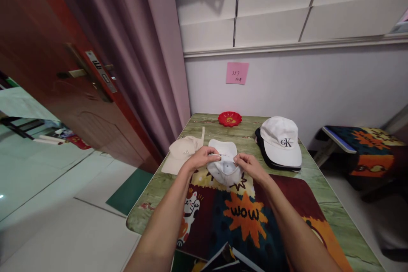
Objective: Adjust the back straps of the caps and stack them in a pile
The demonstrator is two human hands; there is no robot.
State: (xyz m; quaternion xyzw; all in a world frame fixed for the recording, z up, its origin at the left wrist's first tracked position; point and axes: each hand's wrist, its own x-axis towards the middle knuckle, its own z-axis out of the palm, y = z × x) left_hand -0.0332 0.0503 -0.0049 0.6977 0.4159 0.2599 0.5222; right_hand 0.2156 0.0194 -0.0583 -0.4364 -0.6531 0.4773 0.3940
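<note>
A white cap (225, 174) is between my two hands over the table, its brim pointing away from me and its rounded crown toward me. My left hand (203, 157) pinches a thin strap or edge at the cap's left side. On the opposite side, the fingers of my right hand (249, 165) close on the same part. Exactly which bit of the strap each hand grips is too small to make out. Left of it lies a beige cap (182, 153) with its strap end sticking up. To the right, a white cap with a "CK" mark (280, 136) is stacked on dark caps (264, 155).
A red scalloped dish (230, 119) stands at the back of the green wood-patterned table (197, 125). A colourful "WOW" mat (219, 221) covers the near part. A pink note (237, 73) is on the wall. A curtain and a wooden door (105, 127) stand at left.
</note>
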